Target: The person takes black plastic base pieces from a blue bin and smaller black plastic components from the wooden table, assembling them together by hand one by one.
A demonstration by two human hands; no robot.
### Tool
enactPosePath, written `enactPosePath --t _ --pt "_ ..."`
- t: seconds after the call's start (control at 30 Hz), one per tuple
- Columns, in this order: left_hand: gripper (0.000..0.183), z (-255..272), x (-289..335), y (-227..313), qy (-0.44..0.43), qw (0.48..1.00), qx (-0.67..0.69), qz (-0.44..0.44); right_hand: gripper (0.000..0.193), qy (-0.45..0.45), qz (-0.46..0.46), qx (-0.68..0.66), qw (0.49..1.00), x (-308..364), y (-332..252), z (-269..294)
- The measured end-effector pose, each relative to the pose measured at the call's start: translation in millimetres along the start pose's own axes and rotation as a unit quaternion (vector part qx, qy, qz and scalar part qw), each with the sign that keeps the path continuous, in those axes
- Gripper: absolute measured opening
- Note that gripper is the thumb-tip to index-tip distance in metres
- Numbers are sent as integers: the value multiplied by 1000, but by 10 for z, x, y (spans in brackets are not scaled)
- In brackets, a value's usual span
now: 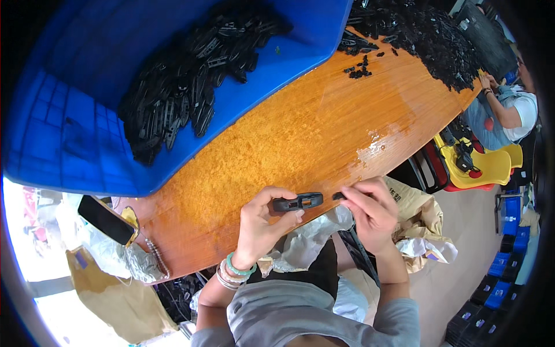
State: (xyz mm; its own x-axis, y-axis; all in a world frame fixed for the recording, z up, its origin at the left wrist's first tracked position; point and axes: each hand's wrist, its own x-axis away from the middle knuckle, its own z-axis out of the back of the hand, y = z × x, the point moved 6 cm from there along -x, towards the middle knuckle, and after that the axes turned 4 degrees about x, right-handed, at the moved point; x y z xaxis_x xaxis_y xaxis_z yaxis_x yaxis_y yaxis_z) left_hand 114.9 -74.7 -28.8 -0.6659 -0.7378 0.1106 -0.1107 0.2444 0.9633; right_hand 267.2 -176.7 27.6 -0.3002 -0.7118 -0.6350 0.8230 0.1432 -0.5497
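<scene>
My left hand (261,222) grips a long black plastic part (298,202) with rounded ends and a slot through its middle, held over the near edge of the table. Just to its right, my right hand (371,213) pinches a small black piece (338,196) between thumb and fingertips. A short gap separates the two parts. What kind of parts they are, I cannot tell. Beaded bracelets (234,272) circle my left wrist.
A blue bin (243,110) with many long black parts (185,87) leans over the wooden table (277,150). Black pieces (428,40) are heaped at the far right, where another person (509,110) works. A phone (106,220) stands at left; paper bags (416,214) and yellow chairs (485,165) are at right.
</scene>
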Motion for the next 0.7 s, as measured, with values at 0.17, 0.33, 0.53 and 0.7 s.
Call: enactPosePath --t 0.17,0.33,0.53,0.7 --pt "29 43 81 -16 -15 1000 -22 4 33 -88 52 -84 991 -49 -281 -310" --pt "29 64 134 -10 -18 998 -1 59 35 -102 120 -30 987 65 -375 -379" --pt "28 62 143 -82 -25 989 102 104 32 -102 176 73 976 130 -429 -421" --pt "17 87 140 -25 -32 998 33 45 28 -200 -152 -174 952 232 -67 -536"
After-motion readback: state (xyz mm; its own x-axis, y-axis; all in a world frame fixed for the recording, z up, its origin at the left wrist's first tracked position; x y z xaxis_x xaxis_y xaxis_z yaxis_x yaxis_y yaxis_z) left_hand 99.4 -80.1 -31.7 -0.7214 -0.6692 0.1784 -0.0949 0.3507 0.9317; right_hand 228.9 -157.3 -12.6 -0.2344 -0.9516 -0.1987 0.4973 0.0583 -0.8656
